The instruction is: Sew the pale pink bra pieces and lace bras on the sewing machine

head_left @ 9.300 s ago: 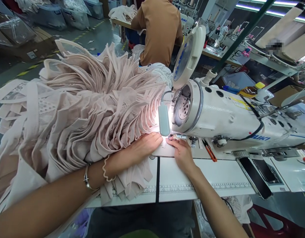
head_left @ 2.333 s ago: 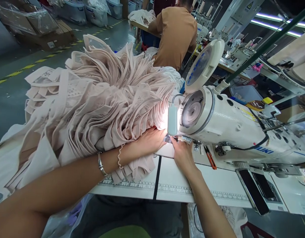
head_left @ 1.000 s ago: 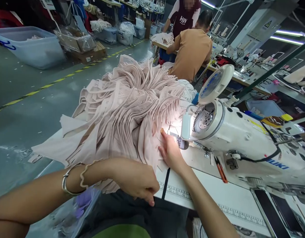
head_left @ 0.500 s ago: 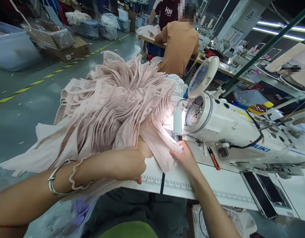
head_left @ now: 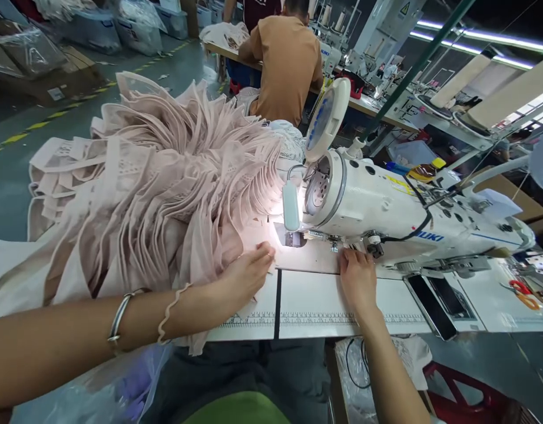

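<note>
Tbl [head_left: 315, 294]: L grip [head_left: 247, 274] part-curled by fabric [head_left: 187, 203], R [head_left: 358, 278] at m/c [head_left: 368, 194].

At my 11 o'clock, the cloth pile [head_left: 165, 200] looks soft and matt. At my 1 o'clock, the sewing machine [head_left: 368, 197] shows smooth, glossy painted metal. At my 2 o'clock, the phone [head_left: 431, 306] has a glossy, glass-like face. My bracelet [head_left: 118, 321] is polished metal.

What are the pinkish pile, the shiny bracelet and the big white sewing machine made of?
The pile looks like soft, matte fabric: it droops in folds. The bracelet seems polished metal, gleaming silver. The sewing machine has a smooth white coat that shines like paint, perhaps over metal, but what's underneath is hidden.
</note>
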Demonstrator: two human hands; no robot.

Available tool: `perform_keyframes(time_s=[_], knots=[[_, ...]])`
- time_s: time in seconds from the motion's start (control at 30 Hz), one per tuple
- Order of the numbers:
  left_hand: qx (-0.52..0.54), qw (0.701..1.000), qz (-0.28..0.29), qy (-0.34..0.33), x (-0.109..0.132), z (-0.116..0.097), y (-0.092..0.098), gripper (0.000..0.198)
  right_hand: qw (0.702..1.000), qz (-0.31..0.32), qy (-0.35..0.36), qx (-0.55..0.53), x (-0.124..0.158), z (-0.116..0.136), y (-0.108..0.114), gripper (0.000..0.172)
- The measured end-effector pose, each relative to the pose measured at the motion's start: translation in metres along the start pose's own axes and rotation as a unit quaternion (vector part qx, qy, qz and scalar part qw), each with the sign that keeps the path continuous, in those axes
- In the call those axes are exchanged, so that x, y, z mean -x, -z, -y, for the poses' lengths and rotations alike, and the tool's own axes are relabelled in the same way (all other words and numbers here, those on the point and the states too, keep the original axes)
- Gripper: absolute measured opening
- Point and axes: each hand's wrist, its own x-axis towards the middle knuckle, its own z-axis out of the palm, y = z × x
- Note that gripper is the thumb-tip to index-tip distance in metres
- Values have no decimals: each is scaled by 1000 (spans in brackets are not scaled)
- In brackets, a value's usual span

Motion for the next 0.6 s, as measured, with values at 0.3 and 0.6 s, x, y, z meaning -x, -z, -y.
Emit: perform_keyframes(time_s=[0.3, 0.6], knots=[[55, 986, 126, -96, -56, 36, -1, 25, 971, 24, 200, -125, 18, 60, -7, 26], [-18, 977, 179, -110, -11, 55, -2, 60, 975, 15, 207, -77, 7, 69, -6, 27]])
